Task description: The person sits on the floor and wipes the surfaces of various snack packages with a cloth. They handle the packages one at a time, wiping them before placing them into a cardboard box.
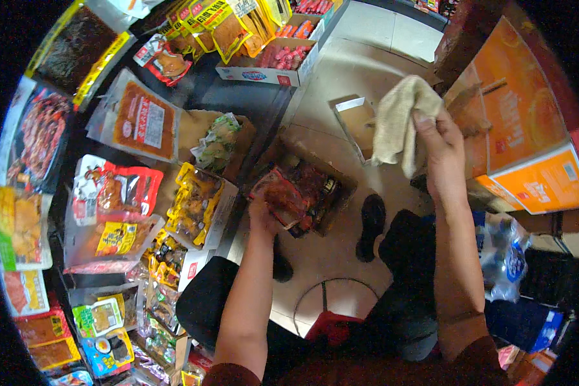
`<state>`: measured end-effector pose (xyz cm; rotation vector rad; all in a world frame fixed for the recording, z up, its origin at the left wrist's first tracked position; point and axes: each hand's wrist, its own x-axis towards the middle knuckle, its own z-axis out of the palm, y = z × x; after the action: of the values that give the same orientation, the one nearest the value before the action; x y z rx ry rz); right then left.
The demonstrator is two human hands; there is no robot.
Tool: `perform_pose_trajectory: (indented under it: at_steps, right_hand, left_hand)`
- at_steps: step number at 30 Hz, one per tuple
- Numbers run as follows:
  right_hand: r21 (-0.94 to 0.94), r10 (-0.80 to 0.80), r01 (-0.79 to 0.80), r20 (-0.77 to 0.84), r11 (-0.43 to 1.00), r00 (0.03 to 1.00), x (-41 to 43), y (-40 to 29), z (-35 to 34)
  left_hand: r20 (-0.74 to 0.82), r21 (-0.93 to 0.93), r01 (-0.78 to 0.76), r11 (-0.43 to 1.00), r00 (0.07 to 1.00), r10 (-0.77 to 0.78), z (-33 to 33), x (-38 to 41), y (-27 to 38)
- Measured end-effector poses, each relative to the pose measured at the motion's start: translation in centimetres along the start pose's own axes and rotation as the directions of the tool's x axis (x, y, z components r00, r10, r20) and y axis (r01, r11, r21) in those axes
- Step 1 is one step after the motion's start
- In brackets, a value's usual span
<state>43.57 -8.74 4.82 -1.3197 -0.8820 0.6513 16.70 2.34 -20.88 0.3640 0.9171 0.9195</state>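
My left hand grips the near left edge of a vacuum-sealed food packet, reddish brown under clear plastic. The packet is over an open cardboard box on the floor, which holds more dark packets. Raised at the right, my right hand pinches a beige cloth that hangs down from the fingers. Beneath the cloth, a small open carton lies on the floor tiles.
Shelves with packaged foods line the left, among them a brown carton of green-and-white packets and a white display box. Orange cartons stand at the right. Clear-wrapped bottles sit below them. A red object is between my legs.
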Motion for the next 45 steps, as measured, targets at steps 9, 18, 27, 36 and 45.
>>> perform_pose_trajectory:
  at_steps: [9, 18, 27, 36, 45]
  right_hand:
    - [-0.225, 0.117, -0.155, -0.171, 0.962, 0.978, -1.2, 4.0, -1.9]
    - [-0.498, 0.096, -0.268, -0.344, 0.824, 0.934, -0.5, 3.6, -3.6]
    - [-0.503, 0.025, -0.204, -0.339, 0.840, 0.940, -0.8, 5.6, -5.2]
    - [-0.494, 0.088, -0.260, -0.345, 0.830, 0.934, -0.2, 7.4, -6.9]
    - [-0.473, 0.115, -0.257, -0.308, 0.843, 0.944, -0.9, 5.8, -6.1]
  left_hand:
    - [-0.076, -0.132, 0.325, 0.937, 0.939, -0.336, -5.3, 13.0, -9.2]
    - [0.052, -0.342, 0.190, 0.920, 0.982, -0.184, 8.1, 10.8, -6.0]
    - [0.072, 0.311, -0.003, 0.951, 0.997, -0.020, 18.2, 23.9, -21.9]
    - [0.098, 0.701, -0.117, 0.704, 0.993, 0.068, 14.5, 25.7, -28.1]
    - [-0.174, 0.810, -0.170, 0.562, 0.845, 0.506, 6.4, 9.7, -16.4]
